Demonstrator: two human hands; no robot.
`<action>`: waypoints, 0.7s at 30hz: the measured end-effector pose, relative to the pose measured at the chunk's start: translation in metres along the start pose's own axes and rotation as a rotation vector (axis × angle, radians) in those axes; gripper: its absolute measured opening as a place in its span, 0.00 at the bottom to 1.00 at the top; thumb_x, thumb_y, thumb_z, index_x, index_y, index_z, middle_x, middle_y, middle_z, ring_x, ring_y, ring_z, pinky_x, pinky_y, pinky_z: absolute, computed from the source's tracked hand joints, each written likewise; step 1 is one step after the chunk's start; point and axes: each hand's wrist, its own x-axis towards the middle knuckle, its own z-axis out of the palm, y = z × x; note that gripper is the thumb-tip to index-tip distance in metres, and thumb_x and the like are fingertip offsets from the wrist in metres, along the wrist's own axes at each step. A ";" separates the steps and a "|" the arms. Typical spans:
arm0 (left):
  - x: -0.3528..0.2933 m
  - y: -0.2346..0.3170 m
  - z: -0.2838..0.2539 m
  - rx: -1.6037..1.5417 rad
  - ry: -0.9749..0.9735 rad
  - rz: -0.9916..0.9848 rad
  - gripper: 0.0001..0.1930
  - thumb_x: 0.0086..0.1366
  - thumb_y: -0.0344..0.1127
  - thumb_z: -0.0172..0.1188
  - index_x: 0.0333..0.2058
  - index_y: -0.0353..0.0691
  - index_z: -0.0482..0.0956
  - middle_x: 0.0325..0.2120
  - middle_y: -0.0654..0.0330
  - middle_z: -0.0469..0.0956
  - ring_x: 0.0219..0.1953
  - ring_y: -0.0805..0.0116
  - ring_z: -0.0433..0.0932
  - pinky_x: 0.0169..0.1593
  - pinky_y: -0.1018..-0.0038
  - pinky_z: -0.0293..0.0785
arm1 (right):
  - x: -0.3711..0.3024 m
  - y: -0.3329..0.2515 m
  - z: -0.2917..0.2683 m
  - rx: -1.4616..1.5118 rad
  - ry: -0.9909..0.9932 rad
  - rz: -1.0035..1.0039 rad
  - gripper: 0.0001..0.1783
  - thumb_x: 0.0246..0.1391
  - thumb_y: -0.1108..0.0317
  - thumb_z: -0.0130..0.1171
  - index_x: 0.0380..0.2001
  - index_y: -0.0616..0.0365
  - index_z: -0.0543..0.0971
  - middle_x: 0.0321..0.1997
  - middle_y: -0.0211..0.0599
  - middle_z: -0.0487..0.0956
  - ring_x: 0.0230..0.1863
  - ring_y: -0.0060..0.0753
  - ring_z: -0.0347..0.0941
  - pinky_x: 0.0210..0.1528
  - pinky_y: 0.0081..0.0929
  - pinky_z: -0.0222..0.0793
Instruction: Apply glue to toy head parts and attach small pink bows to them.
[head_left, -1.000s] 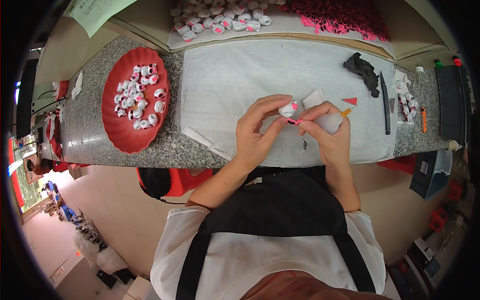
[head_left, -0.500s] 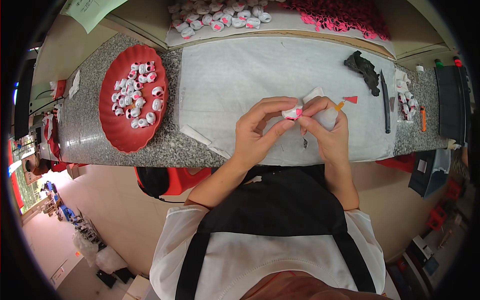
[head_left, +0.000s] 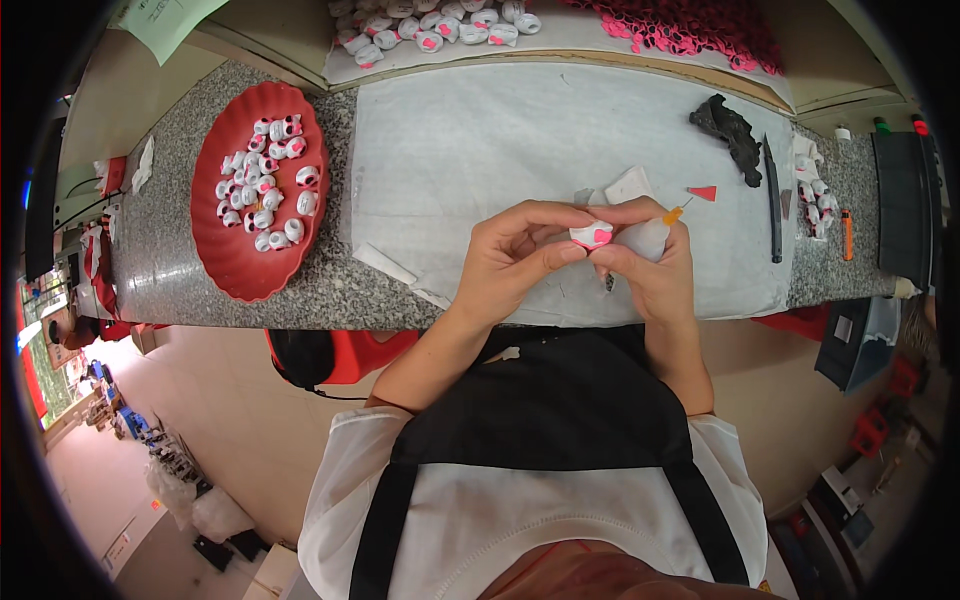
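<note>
Clamping a white head (head_left: pixel 581 231) between fingertips of left hand (head_left: pixel 510 248) and right hand (head_left: pixel 655 270), seemingly seating its pink trim (head_left: pixel 590 246) and calling next for even pressing; cradling a needle-tipped bottle (head_left: pixel 647 238) in the right hand, with a red dish (head_left: pixel 245 278) well left of both.

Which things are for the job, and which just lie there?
Probably used:
small white and pink figure, held
orange-tipped translucent bottle in the right hand
scalloped red tray of similar figures

Probably lying about:
crumpled black sheet
slim black tool
</note>
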 end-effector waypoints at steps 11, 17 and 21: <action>0.000 0.002 0.001 0.120 -0.017 0.003 0.09 0.49 0.23 0.54 0.32 0.33 0.70 0.34 0.52 0.71 0.38 0.67 0.70 0.42 0.74 0.65 | -0.004 -0.003 0.002 0.132 0.022 0.067 0.14 0.33 0.80 0.57 0.29 0.65 0.70 0.24 0.39 0.72 0.20 0.24 0.67 0.19 0.18 0.62; -0.002 0.002 0.004 0.184 0.029 0.026 0.12 0.50 0.22 0.52 0.37 0.31 0.68 0.35 0.55 0.71 0.39 0.69 0.69 0.45 0.74 0.63 | -0.002 -0.003 0.003 0.096 0.030 0.057 0.14 0.35 0.80 0.55 0.31 0.66 0.70 0.23 0.38 0.71 0.20 0.24 0.67 0.20 0.18 0.63; -0.002 0.001 0.006 0.172 0.052 0.018 0.12 0.50 0.22 0.52 0.36 0.31 0.69 0.34 0.56 0.71 0.39 0.70 0.69 0.45 0.75 0.62 | -0.003 -0.002 0.003 0.068 0.031 0.043 0.15 0.36 0.80 0.54 0.33 0.67 0.69 0.22 0.38 0.71 0.19 0.24 0.67 0.20 0.18 0.63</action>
